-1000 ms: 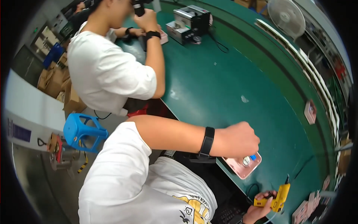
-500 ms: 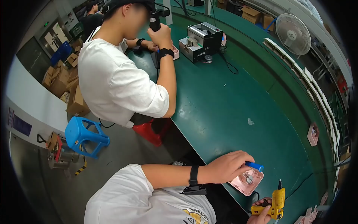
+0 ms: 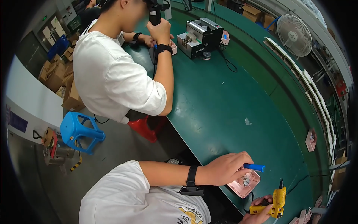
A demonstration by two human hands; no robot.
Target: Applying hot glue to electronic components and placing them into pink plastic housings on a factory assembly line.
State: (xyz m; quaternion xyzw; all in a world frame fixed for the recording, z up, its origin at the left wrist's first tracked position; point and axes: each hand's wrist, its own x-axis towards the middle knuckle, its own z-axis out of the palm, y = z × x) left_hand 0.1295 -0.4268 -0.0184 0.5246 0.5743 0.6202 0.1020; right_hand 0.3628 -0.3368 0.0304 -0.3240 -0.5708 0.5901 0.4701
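Observation:
My left hand [image 3: 225, 168] is closed, pinching a blue cylinder [image 3: 254, 167] between thumb and fingers. It is held out over a shallow pink plastic case [image 3: 239, 186] that lies on the table near its edge. Inside the case are thin wires and a small pale part, too small to make out. In my right hand [image 3: 261, 212] is a yellow glue gun [image 3: 279, 198], its dark nozzle pointing away from me, just right of the case. My fingers wrap around its handle, and a dark cable loops beside the hand.
On the green table [image 3: 220, 100] stands a black and silver machine [image 3: 199, 37] at the far side. A co-worker [image 3: 112, 71] at the left holds a black tool. Another pink case [image 3: 311, 140] lies at the right, below a white fan [image 3: 294, 35]. A blue stool [image 3: 76, 128] stands on the floor.
The blue cylinder has turned to lie more level and sits slightly higher above the pink case. The glue gun stays in my right hand, nearly still. The whole view has shifted slightly.

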